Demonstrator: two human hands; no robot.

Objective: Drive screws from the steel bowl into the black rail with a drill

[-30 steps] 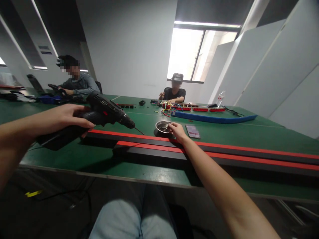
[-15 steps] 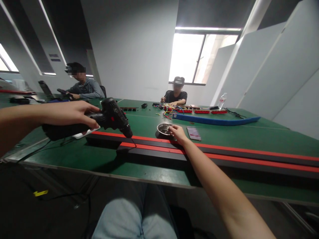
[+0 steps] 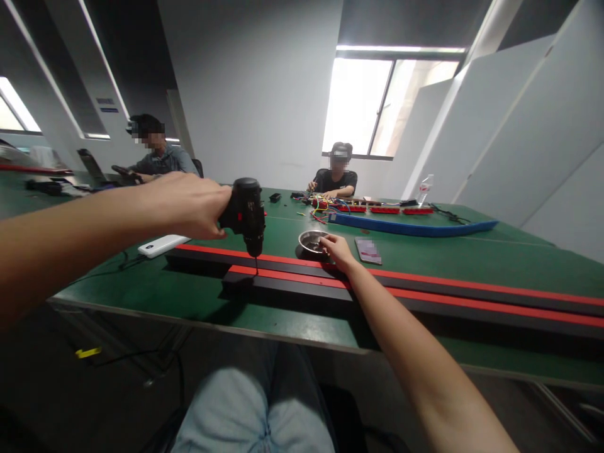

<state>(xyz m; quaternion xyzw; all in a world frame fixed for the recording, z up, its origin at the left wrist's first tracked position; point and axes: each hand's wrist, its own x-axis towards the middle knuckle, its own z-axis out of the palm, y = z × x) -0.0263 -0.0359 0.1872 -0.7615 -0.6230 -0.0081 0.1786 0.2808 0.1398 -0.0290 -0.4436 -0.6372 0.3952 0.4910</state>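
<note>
At our 11 o'clock, our L hand (image 3: pixel 195 204) has fingers wrapped round the cordless drill (image 3: pixel 248 214). At approx 12, that drill's just swung near-vert., its bit (image 3: pixel 257 265) now down at the front red-topped rail (image 3: pixel 425 297), which runs toward 3; prob. positioned for work there. At 1, our R hand (image 3: pixel 336 250) stays at the metal bowl (image 3: pixel 301 240), fingertips narrow; can't tell if they're holding anything.
</note>
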